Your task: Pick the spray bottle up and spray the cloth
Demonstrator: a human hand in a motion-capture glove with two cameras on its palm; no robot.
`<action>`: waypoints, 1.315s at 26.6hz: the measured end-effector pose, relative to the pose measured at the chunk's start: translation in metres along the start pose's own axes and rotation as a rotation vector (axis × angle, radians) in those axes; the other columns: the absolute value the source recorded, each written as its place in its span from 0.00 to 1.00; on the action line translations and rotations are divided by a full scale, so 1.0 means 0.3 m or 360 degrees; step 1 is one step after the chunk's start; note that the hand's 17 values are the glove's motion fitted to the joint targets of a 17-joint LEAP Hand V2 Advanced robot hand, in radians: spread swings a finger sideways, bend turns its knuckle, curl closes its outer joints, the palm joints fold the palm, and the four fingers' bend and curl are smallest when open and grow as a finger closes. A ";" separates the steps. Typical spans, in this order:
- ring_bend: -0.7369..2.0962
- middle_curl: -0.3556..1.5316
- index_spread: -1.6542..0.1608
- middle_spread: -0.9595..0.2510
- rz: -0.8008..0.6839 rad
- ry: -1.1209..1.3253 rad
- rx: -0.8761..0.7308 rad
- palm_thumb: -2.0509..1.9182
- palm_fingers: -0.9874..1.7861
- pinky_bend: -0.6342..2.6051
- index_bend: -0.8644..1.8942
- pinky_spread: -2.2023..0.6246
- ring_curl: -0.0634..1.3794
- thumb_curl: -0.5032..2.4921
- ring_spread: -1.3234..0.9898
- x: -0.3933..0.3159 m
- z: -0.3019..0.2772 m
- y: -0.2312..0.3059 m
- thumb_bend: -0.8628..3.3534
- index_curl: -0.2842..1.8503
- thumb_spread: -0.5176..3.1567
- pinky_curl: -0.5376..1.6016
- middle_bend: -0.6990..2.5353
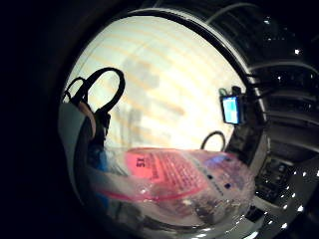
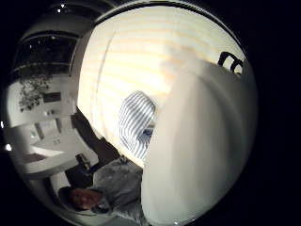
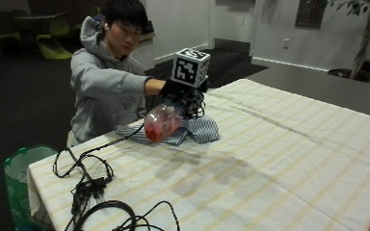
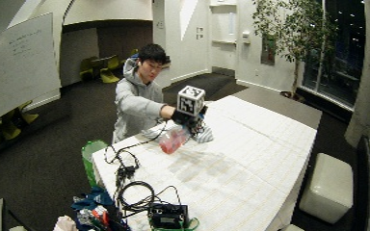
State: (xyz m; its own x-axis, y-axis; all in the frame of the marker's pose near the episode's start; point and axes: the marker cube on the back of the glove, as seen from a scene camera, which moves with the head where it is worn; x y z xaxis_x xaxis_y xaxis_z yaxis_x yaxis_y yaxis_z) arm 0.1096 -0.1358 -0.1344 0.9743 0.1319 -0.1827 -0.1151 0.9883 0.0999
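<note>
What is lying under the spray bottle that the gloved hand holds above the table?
Behind and below the lifted spray bottle lies the crumpled striped cloth on the tablecloth. The bottle hides part of the cloth, which the right hand does not touch.

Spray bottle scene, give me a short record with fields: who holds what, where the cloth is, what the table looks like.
holder: gloved right hand, fingers curled round the bottle's top
spray bottle: clear with pink liquid, lifted off the table, tilted, hanging below the hand
cloth: blue-and-white striped, crumpled on the table right behind the bottle, near the person
table: covered by a pale cloth with yellow stripes
other hand: not visible
spraying: no mist visible
</note>
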 end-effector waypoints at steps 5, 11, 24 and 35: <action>0.49 0.47 0.79 0.72 -0.0045 0.0128 -0.0058 0.79 0.85 0.30 0.48 0.69 0.38 0.39 0.50 -0.096 -0.021 0.074 0.20 0.38 0.09 0.45 0.42; 0.49 0.47 0.79 0.72 -0.0120 0.0099 -0.0148 0.79 0.84 0.30 0.48 0.69 0.38 0.39 0.50 -0.164 0.141 0.107 0.20 0.39 0.09 0.45 0.42; 0.49 0.47 0.79 0.72 -0.0152 -0.0011 -0.0118 0.79 0.84 0.30 0.48 0.68 0.38 0.39 0.50 -0.184 0.088 0.195 0.20 0.40 0.08 0.46 0.42; 0.48 0.47 0.79 0.72 -0.0109 -0.0008 -0.0140 0.79 0.84 0.30 0.48 0.68 0.38 0.39 0.50 -0.180 0.107 0.195 0.20 0.40 0.08 0.46 0.42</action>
State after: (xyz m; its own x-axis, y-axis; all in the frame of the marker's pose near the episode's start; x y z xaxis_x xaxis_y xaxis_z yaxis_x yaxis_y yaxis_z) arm 0.0564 -0.0876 -0.0874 0.9814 0.0635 -0.1812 -0.0643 0.9979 0.0013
